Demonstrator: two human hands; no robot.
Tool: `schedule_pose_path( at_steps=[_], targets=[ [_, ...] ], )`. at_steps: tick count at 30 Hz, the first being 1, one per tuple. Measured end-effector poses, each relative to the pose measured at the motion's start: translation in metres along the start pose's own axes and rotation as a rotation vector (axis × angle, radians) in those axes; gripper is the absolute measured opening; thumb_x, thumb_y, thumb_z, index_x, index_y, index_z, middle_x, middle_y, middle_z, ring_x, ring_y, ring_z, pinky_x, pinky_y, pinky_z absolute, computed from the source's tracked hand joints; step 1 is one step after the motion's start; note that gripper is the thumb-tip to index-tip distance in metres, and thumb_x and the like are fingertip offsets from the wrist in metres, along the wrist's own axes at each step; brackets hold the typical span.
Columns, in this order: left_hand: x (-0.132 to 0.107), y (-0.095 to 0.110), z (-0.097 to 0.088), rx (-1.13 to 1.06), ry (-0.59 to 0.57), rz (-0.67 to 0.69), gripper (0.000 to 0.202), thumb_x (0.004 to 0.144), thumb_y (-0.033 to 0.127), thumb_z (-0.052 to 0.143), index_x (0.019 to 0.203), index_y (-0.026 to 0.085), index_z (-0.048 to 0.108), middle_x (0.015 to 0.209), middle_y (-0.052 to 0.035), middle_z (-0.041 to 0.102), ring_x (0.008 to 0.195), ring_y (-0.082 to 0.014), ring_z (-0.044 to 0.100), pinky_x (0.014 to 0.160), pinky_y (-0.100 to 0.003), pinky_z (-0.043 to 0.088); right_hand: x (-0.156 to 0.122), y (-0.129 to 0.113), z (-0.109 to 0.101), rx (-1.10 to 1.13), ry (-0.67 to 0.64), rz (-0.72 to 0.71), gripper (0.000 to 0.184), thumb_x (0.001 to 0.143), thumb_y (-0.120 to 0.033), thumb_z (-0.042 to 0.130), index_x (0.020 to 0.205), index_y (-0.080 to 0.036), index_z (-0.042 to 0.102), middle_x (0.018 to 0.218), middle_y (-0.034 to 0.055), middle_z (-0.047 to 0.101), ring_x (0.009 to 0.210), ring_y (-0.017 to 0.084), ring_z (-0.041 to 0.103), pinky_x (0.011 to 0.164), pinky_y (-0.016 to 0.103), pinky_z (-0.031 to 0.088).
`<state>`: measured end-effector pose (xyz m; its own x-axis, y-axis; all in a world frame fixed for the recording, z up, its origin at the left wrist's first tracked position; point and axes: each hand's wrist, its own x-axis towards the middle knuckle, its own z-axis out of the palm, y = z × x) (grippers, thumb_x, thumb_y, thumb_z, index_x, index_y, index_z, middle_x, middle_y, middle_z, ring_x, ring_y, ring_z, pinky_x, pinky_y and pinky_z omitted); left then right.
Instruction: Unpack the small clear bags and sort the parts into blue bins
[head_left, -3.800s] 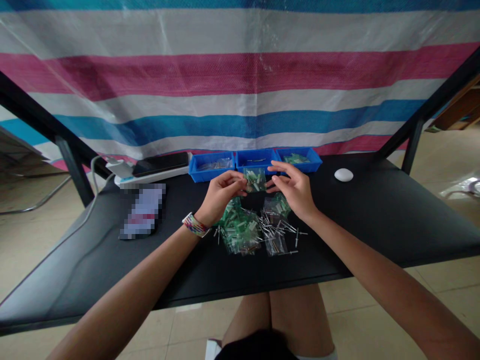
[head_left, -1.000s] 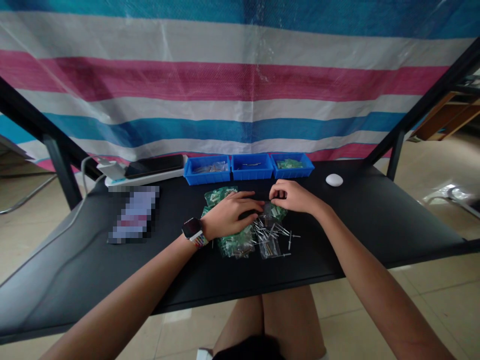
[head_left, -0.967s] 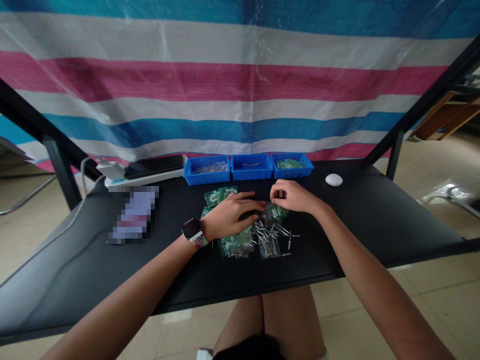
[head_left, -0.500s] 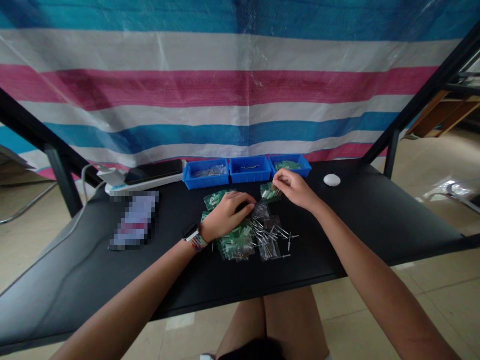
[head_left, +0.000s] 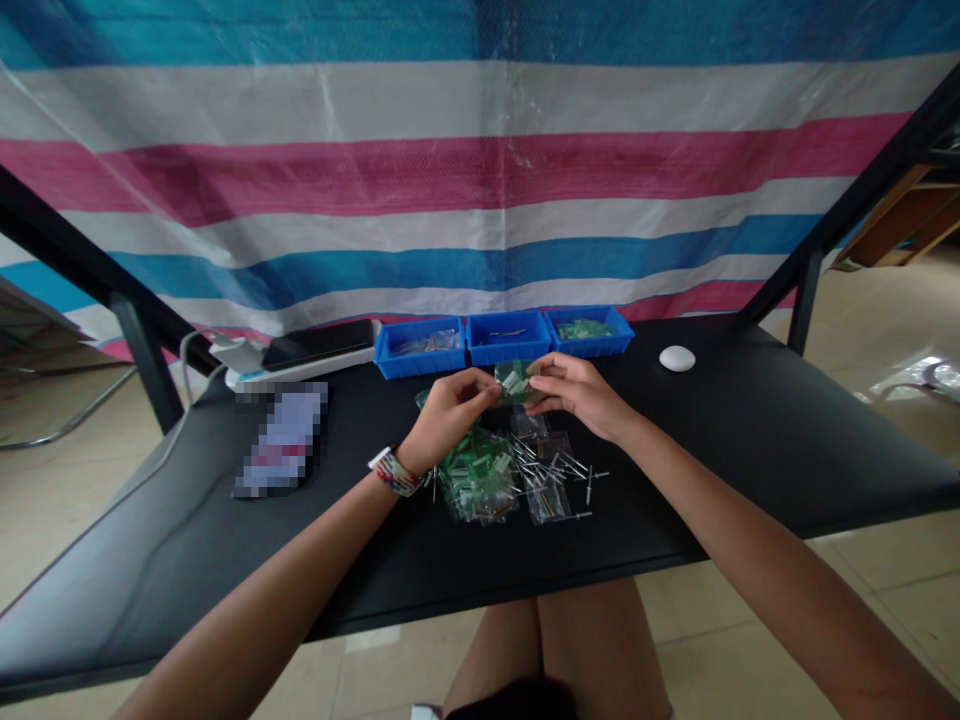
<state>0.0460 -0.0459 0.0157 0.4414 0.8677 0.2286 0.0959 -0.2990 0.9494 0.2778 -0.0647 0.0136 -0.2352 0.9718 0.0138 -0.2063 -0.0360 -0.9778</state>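
A small green plastic bag [head_left: 513, 380] with pale pieces inside hangs between my two hands, above the table. My left hand [head_left: 455, 408] pinches its left edge, and my right hand [head_left: 576, 394] grips its right side with bent fingers. Under and beside my left hand lies a heap of similar green bags [head_left: 478, 470]. Loose metal rivets [head_left: 551, 462] are scattered to the right of that heap, among clear bags [head_left: 547, 502]. Part of the heap is hidden by my left hand.
Three blue bins stand along the back: the left bin [head_left: 388, 368] holds clear bags, the middle bin [head_left: 508, 350] a few metal pieces, the right bin [head_left: 600, 347] green bags. A white mouse [head_left: 677, 358], a power strip [head_left: 300, 372] and a pixelated flat object [head_left: 285, 440] lie on the black table [head_left: 720, 440].
My right hand has brought the green bag left and slightly nearer. My left hand has risen from the heap and taken hold of the bag's other edge. The view has shifted slightly.
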Motion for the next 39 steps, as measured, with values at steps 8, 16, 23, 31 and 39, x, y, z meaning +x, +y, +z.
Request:
schedule_pose_path(
  at_steps=[8,16,23,31,39],
  targets=[
    [-0.002,0.004,0.001,0.004,0.015,-0.031,0.031,0.094,0.045,0.066,0.082,0.017,0.067,0.075,-0.0026,0.068,0.072,-0.0165,0.063,0.069,-0.027,0.049,0.002,0.008,0.003,-0.111,0.067,-0.134,0.041,0.074,-0.048,0.094,0.090,-0.018,0.072,0.081,0.0020,0.074,0.068,0.018,0.074,0.068,0.036,0.067],
    [-0.004,0.004,-0.003,0.082,0.029,-0.143,0.064,0.103,0.057,0.046,0.059,0.016,0.067,0.052,-0.0051,0.058,0.052,-0.0138,0.053,0.058,-0.028,0.040,-0.010,0.006,0.010,-0.626,0.140,-0.644,0.010,0.096,-0.033,0.076,0.095,-0.024,0.076,0.091,0.0040,0.074,0.080,0.020,0.073,0.072,0.035,0.062],
    [-0.001,0.004,-0.002,-0.224,-0.025,-0.245,0.044,0.093,0.052,0.066,0.075,0.013,0.072,0.069,-0.0085,0.072,0.062,-0.0158,0.064,0.060,-0.026,0.049,-0.015,0.003,0.013,-0.878,0.075,-0.932,0.020,0.099,-0.014,0.066,0.108,-0.029,0.076,0.114,0.0068,0.073,0.106,0.023,0.074,0.094,0.042,0.063],
    [-0.001,0.002,-0.003,-0.197,-0.047,-0.156,0.034,0.094,0.048,0.068,0.082,0.016,0.068,0.077,-0.0049,0.072,0.070,-0.0169,0.070,0.061,-0.025,0.052,-0.010,0.008,0.014,-0.496,0.240,-0.545,0.028,0.096,-0.032,0.071,0.123,-0.027,0.068,0.119,0.0081,0.070,0.082,0.018,0.074,0.072,0.036,0.067],
    [0.000,0.003,-0.001,-0.097,-0.041,-0.076,0.036,0.098,0.052,0.064,0.085,0.018,0.066,0.078,-0.0025,0.068,0.072,-0.0177,0.069,0.062,-0.026,0.054,-0.005,0.005,0.014,-0.075,0.080,-0.060,0.037,0.077,-0.049,0.090,0.091,-0.019,0.071,0.080,0.0008,0.071,0.063,0.017,0.072,0.063,0.034,0.066]
  ],
)
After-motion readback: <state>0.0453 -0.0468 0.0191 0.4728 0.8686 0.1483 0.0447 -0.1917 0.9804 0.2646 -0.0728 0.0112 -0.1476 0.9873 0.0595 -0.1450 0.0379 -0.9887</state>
